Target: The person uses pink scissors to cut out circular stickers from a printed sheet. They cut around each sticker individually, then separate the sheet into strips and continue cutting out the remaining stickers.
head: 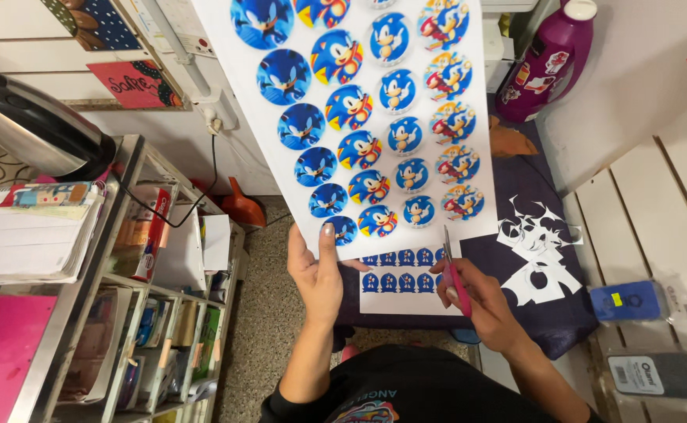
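My left hand (317, 276) grips the lower edge of a large white sheet (484, 141) printed with several round blue cartoon pictures, holding it up in front of me. My right hand (476, 298) is closed on pink-handled scissors (451, 266), whose blades point up at the sheet's bottom edge, right of the left thumb. Below the hands a smaller white sheet (406, 301) with rows of little blue pictures lies on a dark purple cloth (547, 329) over my lap.
White paper offcuts (538, 251) lie on the cloth at right. A purple bottle (543, 66) stands at the back. A white slatted surface (649, 211) at right holds a blue box (627, 301). A metal shelf rack (163, 313) with a notebook (30, 235) stands left.
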